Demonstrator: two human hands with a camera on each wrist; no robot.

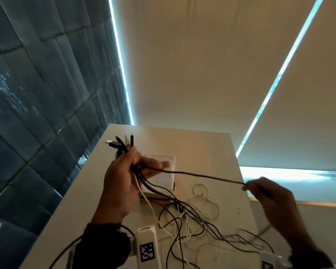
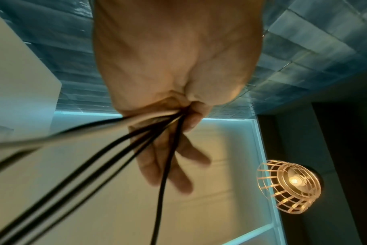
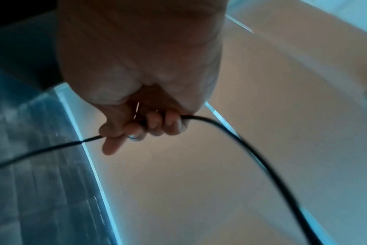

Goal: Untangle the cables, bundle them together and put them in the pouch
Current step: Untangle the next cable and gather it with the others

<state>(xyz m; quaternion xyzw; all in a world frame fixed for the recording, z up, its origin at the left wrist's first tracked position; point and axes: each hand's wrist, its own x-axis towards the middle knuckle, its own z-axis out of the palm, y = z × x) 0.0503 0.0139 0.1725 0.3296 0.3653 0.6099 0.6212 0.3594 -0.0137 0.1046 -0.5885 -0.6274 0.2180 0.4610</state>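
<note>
My left hand (image 1: 132, 166) is raised above the table and holds a bunch of cables (image 1: 124, 145) between thumb and fingers, their plugs sticking up past the thumb. In the left wrist view the left hand (image 2: 178, 116) pinches several black cables (image 2: 136, 149) and one pale one, with the outer fingers stretched out. One dark cable (image 1: 202, 176) runs taut from that bunch to my right hand (image 1: 250, 188), which grips it. The right wrist view shows the right hand (image 3: 136, 129) curled round the black cable (image 3: 241, 149). A white pouch (image 1: 163, 171) lies on the table behind my left hand.
Loose black and white cable loops (image 1: 192, 226) lie tangled on the pale table (image 1: 211, 148) below my hands. A dark tiled wall (image 1: 37, 94) runs along the left, roller blinds (image 1: 202, 65) behind. A wire-cage lamp (image 2: 289, 187) glows in the left wrist view.
</note>
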